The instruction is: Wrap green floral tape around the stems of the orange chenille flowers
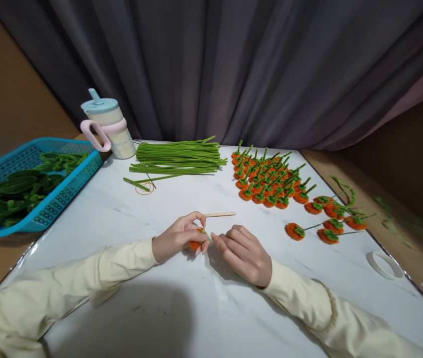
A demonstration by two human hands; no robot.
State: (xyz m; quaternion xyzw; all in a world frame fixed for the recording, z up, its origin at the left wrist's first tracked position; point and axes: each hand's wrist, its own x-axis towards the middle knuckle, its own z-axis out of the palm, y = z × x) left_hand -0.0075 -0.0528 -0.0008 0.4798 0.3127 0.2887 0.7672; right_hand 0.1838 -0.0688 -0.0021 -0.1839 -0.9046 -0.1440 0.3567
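Between the fingertips of my left hand (179, 236), pinched closed, sits a small orange pipe-cleaner pumpkin (194, 245) with a bit of green on top. Fingers cover most of it. My right hand (244, 252) is closed too, its thumb and index finger meeting at the pumpkin's stem end. A strip of green pipe cleaner (238, 274) shows under the right palm; the rest of it is hidden by the hand. Just behind my left fingers a thin wooden stick (220, 215) lies on the white marbled tabletop (211, 308).
Green pipe cleaners (177, 158) lie in a bundle at the back, near yellow rings (144, 188). Rows of stemmed orange pumpkins (267, 179) stand back right, with several wire-stemmed pumpkins (295, 231) nearer. A blue basket (65, 191) of green leaves, a handled cup (109, 124) and a tape roll (384, 265) flank them.
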